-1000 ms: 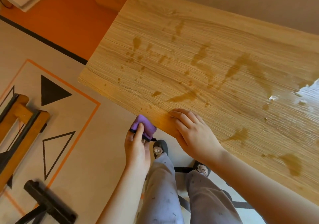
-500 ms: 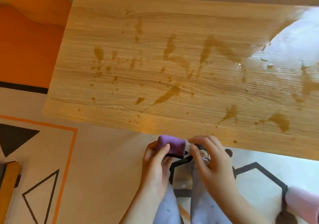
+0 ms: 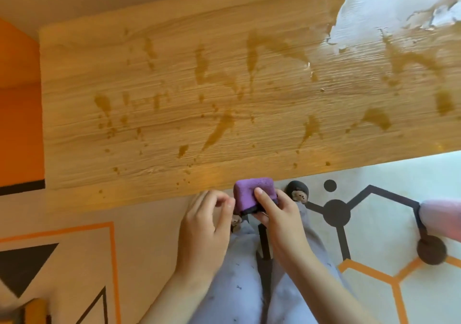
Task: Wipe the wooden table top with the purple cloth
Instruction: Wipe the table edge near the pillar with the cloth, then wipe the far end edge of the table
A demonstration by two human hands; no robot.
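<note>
Right hand grips purple cloth at near edge of stained worktop; left hand loose beside it.

Both forearms reach forward from bottom of frame, over pale grey trousers, hands meeting just below the near edge of the light wooden worktop. Right hand: fingers curled and clamped on the folded purple cloth, thumb pressed across its top face. Left hand: fingers bent, half-closed, holding nothing; fingertips just beside the cloth's left side, contact unclear. Cloth: a thick, rounded, blocky wad, fuzzy purple surface, dark strip along its lower edge; its top overlaps the worktop's edge. Worktop carries many brown streaks and drops across its width, with a bright glare patch at far right. Patterned floor mat below.
</note>
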